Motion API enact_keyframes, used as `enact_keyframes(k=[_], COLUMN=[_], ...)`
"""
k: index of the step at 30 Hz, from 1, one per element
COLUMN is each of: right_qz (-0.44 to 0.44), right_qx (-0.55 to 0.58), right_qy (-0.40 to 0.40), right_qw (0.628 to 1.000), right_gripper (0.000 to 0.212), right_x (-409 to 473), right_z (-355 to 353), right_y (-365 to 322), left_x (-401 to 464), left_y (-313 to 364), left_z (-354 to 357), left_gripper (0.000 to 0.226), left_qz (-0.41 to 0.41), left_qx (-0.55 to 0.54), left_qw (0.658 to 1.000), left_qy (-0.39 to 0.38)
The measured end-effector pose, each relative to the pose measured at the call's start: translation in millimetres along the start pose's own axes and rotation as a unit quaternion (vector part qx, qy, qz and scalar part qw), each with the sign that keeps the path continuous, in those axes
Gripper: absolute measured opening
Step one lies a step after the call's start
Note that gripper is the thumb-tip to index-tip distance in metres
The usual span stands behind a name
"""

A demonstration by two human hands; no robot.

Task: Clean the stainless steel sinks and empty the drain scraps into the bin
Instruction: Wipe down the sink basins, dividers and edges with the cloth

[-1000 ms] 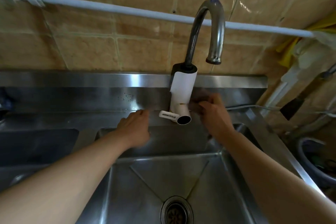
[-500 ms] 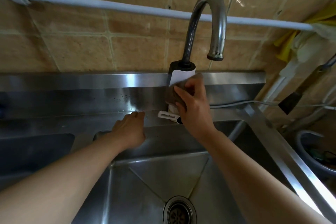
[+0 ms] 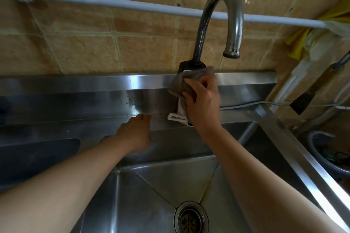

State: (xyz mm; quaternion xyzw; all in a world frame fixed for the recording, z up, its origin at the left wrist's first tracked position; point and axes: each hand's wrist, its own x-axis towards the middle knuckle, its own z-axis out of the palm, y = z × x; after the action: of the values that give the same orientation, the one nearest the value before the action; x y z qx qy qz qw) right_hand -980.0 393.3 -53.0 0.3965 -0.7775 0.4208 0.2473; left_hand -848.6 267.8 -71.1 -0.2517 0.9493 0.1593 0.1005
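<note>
Stainless steel everywhere here: the right-hand sink [image 3: 170, 185] fills the lower middle, with its round drain strainer [image 3: 191, 217] at the bottom edge, and a second sink [image 3: 37, 155] sits off to the left. The right hand [image 3: 202, 104] is grasping a grey cloth [image 3: 181, 83], fingers curled round it, and pressing it against the white body of the faucet [image 3: 219, 24] just under the black collar. The little white lever [image 3: 177, 117] pokes out to the left below the hand. The left hand [image 3: 134, 134] holds nothing, fingers relaxed, resting on the ledge behind the basin. A white pipe [image 3: 113, 4] runs across the tan tiled wall [image 3: 85, 47]. Off to the right, a bucket [image 3: 325, 155] sits beside the sink.
</note>
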Motion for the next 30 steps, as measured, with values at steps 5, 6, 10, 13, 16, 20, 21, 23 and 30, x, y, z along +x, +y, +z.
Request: enact_keyframes(k=[5,6,10,13,16,20,21,23,30], right_qz=[0.024,0.019,0.100,0.187,0.258,0.343,0.353,0.365,0.318], right_qx=[-0.055,-0.072,-0.061,-0.014,0.113,0.144,0.119,0.083,-0.044], right_qy=[-0.093,-0.117,-0.174,-0.142,-0.057,-0.127,-0.153,-0.180,-0.151], right_qw=[0.994,0.990,0.978,0.972,0.958,0.919,0.915,0.910,0.935], right_gripper=[0.018,0.018,0.019,0.024,0.027,0.012,0.012,0.017,0.020], right_x=[-18.6,-20.1,-10.7,-3.9,9.0,6.7,3.6,2.1,-1.8], right_z=[8.8,5.8,-8.2,-19.4,-29.2,-15.0,-12.9,-14.2,17.5], right_y=[15.8,17.9,24.0,28.0,20.8,22.5,24.4,27.2,3.6], left_x=[2.3,2.0,1.0,-0.4,0.0,3.2,4.6,6.7,11.6], left_y=[-5.4,-6.2,-9.9,-15.6,-24.6,-29.7,-29.0,-25.2,-25.9], left_z=[4.7,4.8,3.1,4.2,8.8,17.1,19.3,22.1,23.9], left_gripper=[0.066,0.066,0.069,0.069,0.071,0.075,0.073,0.069,0.066], left_qz=[0.002,0.001,-0.002,-0.001,-0.010,-0.015,-0.010,0.001,0.012], left_qx=[0.000,0.001,0.010,0.017,0.012,0.016,0.020,0.026,0.028], left_qw=[1.000,1.000,1.000,1.000,1.000,0.999,0.999,0.999,0.999], left_qy=[0.003,0.004,0.006,0.003,-0.007,-0.026,-0.028,-0.031,-0.027])
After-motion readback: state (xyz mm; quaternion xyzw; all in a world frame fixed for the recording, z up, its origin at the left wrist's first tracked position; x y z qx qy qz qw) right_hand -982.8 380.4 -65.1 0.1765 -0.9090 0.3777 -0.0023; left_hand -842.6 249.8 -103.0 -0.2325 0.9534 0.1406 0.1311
